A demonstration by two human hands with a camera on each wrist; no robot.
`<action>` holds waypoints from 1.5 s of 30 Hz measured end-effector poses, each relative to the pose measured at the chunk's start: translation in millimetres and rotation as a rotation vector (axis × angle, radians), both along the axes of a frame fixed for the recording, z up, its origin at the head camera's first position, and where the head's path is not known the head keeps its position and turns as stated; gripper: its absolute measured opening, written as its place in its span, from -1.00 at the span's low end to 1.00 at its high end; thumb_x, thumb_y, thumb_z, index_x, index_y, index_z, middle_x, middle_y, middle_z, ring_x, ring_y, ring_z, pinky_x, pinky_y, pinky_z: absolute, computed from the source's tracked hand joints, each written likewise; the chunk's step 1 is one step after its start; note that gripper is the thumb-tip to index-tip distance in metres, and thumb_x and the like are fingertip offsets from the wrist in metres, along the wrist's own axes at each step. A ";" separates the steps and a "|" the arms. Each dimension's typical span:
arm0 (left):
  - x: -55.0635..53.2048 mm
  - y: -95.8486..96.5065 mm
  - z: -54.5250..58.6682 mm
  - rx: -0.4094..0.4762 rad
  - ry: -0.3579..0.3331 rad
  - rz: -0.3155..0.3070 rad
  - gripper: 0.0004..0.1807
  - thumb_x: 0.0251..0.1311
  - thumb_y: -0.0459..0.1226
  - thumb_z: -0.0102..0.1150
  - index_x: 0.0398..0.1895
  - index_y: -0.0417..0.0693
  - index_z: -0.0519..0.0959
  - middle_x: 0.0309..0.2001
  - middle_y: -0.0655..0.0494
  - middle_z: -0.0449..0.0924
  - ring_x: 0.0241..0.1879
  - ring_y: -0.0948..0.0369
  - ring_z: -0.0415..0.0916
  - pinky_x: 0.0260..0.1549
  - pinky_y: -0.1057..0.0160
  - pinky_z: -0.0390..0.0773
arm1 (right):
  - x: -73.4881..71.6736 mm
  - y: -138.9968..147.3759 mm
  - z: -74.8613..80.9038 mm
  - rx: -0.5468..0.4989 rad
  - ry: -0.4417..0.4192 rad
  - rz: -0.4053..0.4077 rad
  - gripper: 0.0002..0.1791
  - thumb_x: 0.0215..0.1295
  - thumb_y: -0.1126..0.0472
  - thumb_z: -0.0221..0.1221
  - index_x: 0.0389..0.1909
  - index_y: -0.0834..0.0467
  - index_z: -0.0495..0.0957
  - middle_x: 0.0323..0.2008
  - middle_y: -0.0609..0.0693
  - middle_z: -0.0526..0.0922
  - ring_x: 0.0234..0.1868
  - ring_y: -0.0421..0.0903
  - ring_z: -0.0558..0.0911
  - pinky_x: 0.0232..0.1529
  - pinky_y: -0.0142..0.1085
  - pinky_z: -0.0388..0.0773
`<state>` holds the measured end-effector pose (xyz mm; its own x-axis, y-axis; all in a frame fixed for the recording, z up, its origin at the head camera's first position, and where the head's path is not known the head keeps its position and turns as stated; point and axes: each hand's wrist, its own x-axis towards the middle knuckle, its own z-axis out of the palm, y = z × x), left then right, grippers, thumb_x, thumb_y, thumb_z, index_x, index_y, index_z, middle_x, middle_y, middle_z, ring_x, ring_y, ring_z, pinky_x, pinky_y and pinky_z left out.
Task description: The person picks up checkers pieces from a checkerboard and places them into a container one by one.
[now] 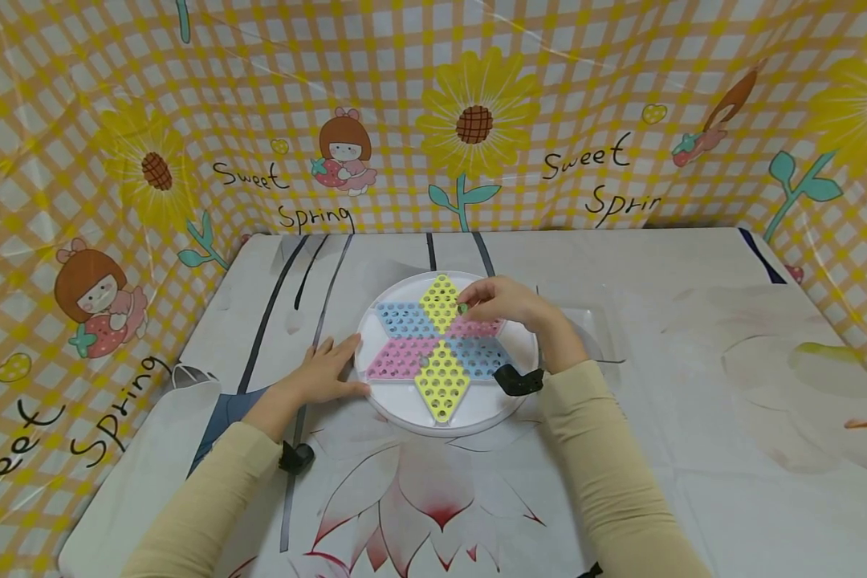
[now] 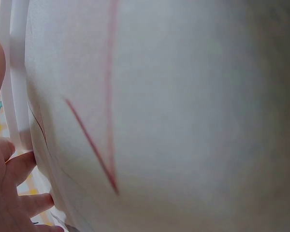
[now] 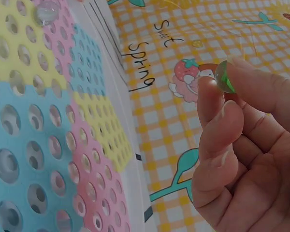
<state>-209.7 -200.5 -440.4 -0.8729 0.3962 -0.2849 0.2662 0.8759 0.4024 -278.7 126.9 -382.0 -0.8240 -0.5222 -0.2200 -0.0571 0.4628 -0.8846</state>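
Observation:
A round white Chinese checkers board (image 1: 405, 405) lies on the table, its star of yellow, pink and blue sections full of holes. Between thumb and index finger, my right hand (image 1: 502, 301) pinches a clear marble with a green swirl (image 3: 225, 77) above the board's far right part. One clear marble (image 3: 47, 13) sits on the board near the star's middle. My left hand (image 1: 325, 373) rests at the board's left edge, fingers spread and touching the rim. Only part of that hand shows in the left wrist view.
Behind the board on the right, partly hidden by the right forearm, is a clear plastic tray (image 1: 594, 329). The white tablecloth (image 1: 694, 417) has a printed flower and dark stripes. A yellow checked curtain (image 1: 390, 64) hangs along the back and sides.

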 end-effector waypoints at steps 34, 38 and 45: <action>-2.3 -2.0 -4.9 0.011 0.003 -0.005 0.07 0.01 0.17 0.17 0.43 -0.16 -0.11 0.43 -0.10 -0.12 0.36 -0.28 -0.28 0.23 -0.32 -0.29 | 2.7 68.8 16.2 0.069 0.046 -0.190 -0.59 0.20 0.19 0.17 0.02 0.32 0.45 -0.30 -0.03 0.49 -0.30 -0.14 0.43 -0.22 -0.29 0.42; -2.3 -2.2 -4.4 0.014 -0.002 -0.006 0.07 0.01 0.17 0.17 0.43 -0.16 -0.11 0.43 -0.11 -0.12 0.36 -0.27 -0.29 0.23 -0.31 -0.30 | -2.4 83.1 8.3 0.092 0.056 -0.228 -0.57 0.18 0.11 0.20 0.01 0.27 0.46 -0.27 -0.03 0.52 -0.28 -0.08 0.45 -0.21 -0.29 0.43; -2.7 -2.5 -3.9 0.012 0.001 -0.009 0.07 0.01 0.17 0.17 0.43 -0.17 -0.11 0.43 -0.13 -0.12 0.36 -0.27 -0.28 0.23 -0.31 -0.29 | 0.5 105.2 11.4 0.096 0.070 -0.258 -0.56 0.20 0.13 0.18 0.03 0.30 0.44 -0.30 -0.10 0.55 -0.30 -0.08 0.44 -0.24 -0.28 0.42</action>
<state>-212.4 -203.0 -444.3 -0.8694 0.4076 -0.2792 0.2745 0.8684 0.4129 -278.2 232.1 -370.7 -0.9417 -0.2731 -0.1966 0.0142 0.5514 -0.8341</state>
